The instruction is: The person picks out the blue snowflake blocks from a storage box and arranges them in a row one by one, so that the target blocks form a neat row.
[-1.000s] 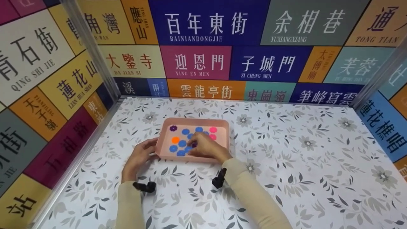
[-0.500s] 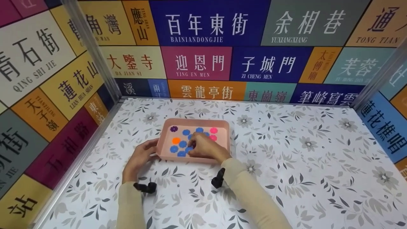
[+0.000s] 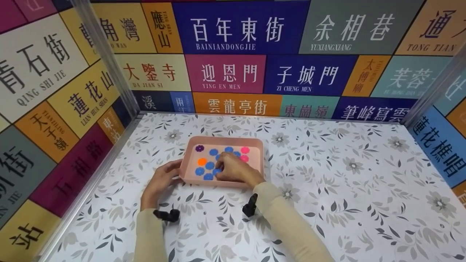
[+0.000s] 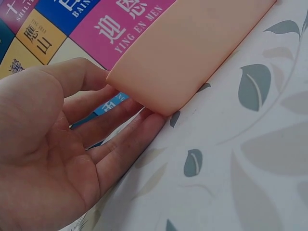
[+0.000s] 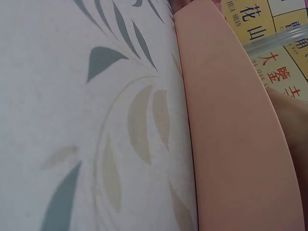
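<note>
A shallow pink tray (image 3: 185,156) holds several small flower-shaped discs. Most are blue, such as the blue disc (image 3: 200,171); also there are an orange disc (image 3: 202,161), a dark purple disc (image 3: 200,148) and a pink disc (image 3: 245,149). My left hand (image 3: 164,178) rests its loosely bent fingers against the tray's outer left side; in the left wrist view the fingers (image 4: 120,139) reach the tray's near corner. My right hand (image 3: 233,167) is inside the tray, fingers curled down among the blue discs. Its fingertips are hidden, so I cannot tell what they hold.
The tray stands on a table covered with leaf-and-flower patterned cloth (image 3: 327,182). Coloured panels with Chinese lettering (image 3: 233,72) line the back and both sides. In the right wrist view, the tray's outer wall (image 5: 226,120) hides most of that hand.
The hands and tray stay nearly in place. A dark purple disc seen at the right fingertips one second ago is now covered by them. The head view has shifted slightly.
</note>
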The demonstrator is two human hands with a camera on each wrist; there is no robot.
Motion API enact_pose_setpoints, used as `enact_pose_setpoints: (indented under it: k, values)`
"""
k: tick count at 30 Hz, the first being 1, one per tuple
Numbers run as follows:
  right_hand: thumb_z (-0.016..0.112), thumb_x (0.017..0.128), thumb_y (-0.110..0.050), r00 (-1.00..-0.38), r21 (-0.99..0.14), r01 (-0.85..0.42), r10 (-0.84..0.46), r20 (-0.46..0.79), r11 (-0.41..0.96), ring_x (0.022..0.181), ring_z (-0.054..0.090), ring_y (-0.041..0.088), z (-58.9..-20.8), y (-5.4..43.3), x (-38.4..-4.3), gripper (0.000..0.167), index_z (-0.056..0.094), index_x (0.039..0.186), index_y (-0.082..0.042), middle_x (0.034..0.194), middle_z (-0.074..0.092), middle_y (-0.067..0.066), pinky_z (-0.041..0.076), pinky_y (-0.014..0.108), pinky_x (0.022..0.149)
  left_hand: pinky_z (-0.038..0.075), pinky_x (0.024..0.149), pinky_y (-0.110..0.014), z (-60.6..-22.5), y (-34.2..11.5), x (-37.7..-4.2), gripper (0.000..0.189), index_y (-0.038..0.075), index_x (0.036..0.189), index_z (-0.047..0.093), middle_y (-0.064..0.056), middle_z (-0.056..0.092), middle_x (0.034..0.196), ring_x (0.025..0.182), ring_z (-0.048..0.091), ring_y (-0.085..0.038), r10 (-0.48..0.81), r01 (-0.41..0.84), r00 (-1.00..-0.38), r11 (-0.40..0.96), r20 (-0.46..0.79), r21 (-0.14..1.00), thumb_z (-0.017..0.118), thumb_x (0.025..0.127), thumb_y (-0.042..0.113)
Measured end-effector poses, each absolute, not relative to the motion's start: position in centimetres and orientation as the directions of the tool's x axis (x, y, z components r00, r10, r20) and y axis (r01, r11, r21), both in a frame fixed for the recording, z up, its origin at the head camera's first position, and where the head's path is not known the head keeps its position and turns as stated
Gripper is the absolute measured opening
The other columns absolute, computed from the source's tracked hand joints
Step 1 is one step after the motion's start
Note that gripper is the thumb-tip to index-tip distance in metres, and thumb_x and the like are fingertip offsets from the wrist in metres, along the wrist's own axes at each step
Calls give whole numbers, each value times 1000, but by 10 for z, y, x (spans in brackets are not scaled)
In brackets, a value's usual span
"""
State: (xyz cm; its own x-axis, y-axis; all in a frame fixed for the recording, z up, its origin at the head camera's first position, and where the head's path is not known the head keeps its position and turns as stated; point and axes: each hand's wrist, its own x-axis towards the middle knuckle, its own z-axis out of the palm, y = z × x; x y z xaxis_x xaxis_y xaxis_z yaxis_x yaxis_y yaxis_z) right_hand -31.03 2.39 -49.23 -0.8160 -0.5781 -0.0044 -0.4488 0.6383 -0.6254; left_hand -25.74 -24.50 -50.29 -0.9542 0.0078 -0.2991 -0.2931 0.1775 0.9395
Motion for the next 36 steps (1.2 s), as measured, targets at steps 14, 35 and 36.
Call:
enact_pose_setpoints:
  k: [14,35,36]
  values:
    - [81,80,-20,-833,-658,-458,-547,83,598,109,63,25,-471,49,-314,31,74,107,-5,114,67,7,57,37,96,55,104,-36,-505,-243,-258,46,12,148,48,-11,50,152,128,59,-27,27,-256,-964,167,-264,952,52,102,14]
    - [81,78,-20,-907,-592,-415,-366,209,691,110,60,31,-453,127,-332,29,76,103,-6,109,69,12,52,46,101,56,103,-36,-506,-246,-257,47,10,148,48,-13,51,151,128,57,-27,12,-263,-963,178,-269,948,52,101,14]
    - [81,79,-21,-907,-588,-418,-359,223,693,110,61,31,-453,132,-331,28,76,102,-6,108,69,12,52,47,101,56,102,-36,-506,-245,-257,47,10,148,48,-13,52,150,127,57,-27,10,-263,-963,183,-269,947,52,101,14]
